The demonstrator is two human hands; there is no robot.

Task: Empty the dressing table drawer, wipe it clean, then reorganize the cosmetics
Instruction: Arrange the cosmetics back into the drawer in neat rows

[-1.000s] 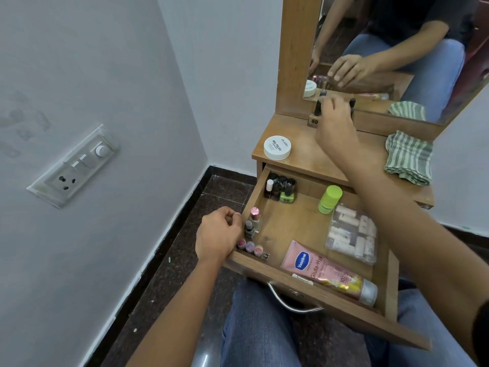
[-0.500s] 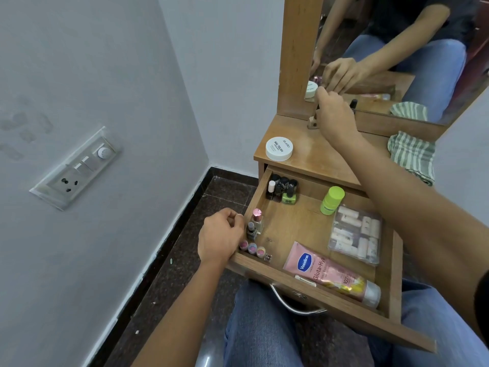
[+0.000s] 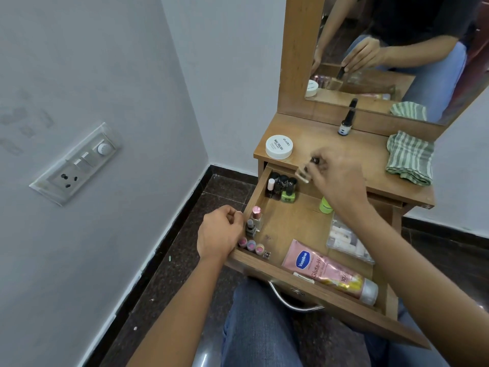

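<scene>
A small bottle (image 3: 304,174) is pinched in the right hand (image 3: 338,181); nail polishes (image 3: 281,188) are clustered just below; the left hand (image 3: 218,231) is curled against the drawer (image 3: 253,193), its hold unclear.

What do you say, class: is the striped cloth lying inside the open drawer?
No: the striped cloth lies folded on the tabletop, outside the drawer.

**Both arms reach forward, right hand blurred**

The left forearm runs up from the lower edge, bare, wrist straight. The left hand (image 3: 221,231) lies knuckles up, fingers curled in a loose fist, against the left wall of the drawer (image 3: 258,189); whether it grips that wall cannot be told. The right arm comes in from the lower right and crosses higher and further forward. The right hand (image 3: 336,176) is blurred, palm down, with its fingertips pinching a small bottle (image 3: 303,176) at its left side.
</scene>
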